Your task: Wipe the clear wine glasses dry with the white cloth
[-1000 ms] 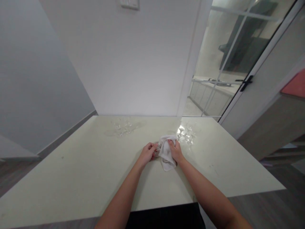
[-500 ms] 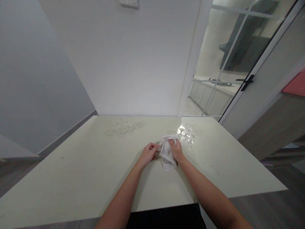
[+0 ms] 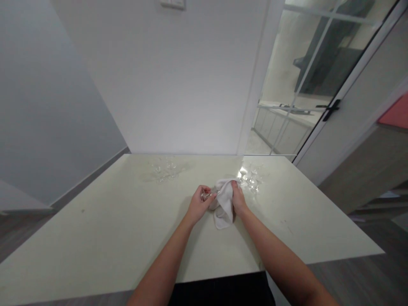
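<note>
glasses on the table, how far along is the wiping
Hard to tell which are done: one cluster of glasses stands far left, another cluster far right. In hand: the left hand holds a glass while the right hand presses a white cloth on it. What remains cannot be judged.

A pale table (image 3: 95, 238) spreads out beneath the grip and toward every side of it. Beyond the grip and off to its left, a cluster of clear glasses (image 3: 165, 168) stands near the table's far edge. Just beyond the grip to its right, a second group of stemmed glasses (image 3: 250, 179) catches the light. Farther right and above, a glass-paned door (image 3: 306, 76) with a black handle (image 3: 330, 110) stands ajar. A wall switch (image 3: 173, 4) sits high above the grip
</note>
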`<state>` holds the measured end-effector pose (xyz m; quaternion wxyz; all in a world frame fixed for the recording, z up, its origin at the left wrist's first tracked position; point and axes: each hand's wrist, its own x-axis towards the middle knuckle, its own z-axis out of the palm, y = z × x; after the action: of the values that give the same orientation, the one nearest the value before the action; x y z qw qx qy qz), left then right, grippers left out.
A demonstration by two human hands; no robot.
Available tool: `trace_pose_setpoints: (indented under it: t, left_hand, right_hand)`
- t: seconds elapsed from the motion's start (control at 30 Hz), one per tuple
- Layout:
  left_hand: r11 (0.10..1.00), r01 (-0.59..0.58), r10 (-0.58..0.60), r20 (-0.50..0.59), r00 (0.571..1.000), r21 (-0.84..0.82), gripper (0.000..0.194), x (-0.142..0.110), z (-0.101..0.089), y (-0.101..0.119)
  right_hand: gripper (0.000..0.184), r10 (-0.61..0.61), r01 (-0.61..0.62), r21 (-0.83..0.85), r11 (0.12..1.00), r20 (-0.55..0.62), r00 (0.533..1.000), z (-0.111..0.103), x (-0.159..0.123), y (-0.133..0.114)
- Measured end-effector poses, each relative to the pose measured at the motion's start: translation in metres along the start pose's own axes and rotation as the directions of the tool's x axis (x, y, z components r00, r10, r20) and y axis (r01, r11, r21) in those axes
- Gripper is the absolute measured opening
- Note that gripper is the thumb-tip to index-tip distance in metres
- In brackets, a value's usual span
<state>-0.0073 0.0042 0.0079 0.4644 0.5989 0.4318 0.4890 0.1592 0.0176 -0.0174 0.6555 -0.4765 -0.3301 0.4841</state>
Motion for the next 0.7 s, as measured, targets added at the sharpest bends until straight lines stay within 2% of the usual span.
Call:
trace_pose_setpoints:
  t: [0.1, 0.2, 0.3, 0.37, 0.53, 0.7]
  left_hand:
    - [1.000, 0.029, -0.029, -0.028, 0.999, -0.003, 0.042, 0.0010, -0.0016, -0.0009]
    - [0.999, 0.054, -0.054, -0.032, 0.998, 0.001, 0.040, 0.0015, -0.0037, 0.0005]
    - [0.998, 0.065, -0.065, -0.030, 0.997, 0.013, 0.038, 0.0018, -0.0040, 0.0040]
    - [0.997, 0.075, -0.075, -0.024, 0.997, 0.007, 0.038, 0.0024, -0.0033, 0.0056]
    - [0.993, 0.105, -0.107, -0.039, 0.994, -0.052, 0.039, 0.0041, -0.0046, 0.0036]
    - [0.991, 0.121, -0.123, -0.032, 0.992, -0.056, 0.038, 0.0030, -0.0092, 0.0030]
  right_hand:
    - [0.045, 0.002, -0.002, 0.006, 1.000, -0.014, 1.000, 0.0006, -0.0006, 0.0002]
    - [0.046, 0.074, -0.073, 0.097, 0.993, -0.009, 0.997, 0.0020, -0.0002, 0.0010]
    - [0.045, 0.187, -0.217, 0.218, 0.951, 0.149, 0.971, 0.0023, 0.0004, -0.0011]
    - [0.044, 0.218, -0.281, 0.244, 0.928, 0.257, 0.942, 0.0014, 0.0005, -0.0033]
    - [0.030, 0.199, -0.270, 0.243, 0.932, 0.279, 0.939, -0.0005, -0.0020, -0.0062]
    - [0.035, 0.197, -0.266, 0.160, 0.951, 0.351, 0.916, 0.0003, -0.0075, -0.0075]
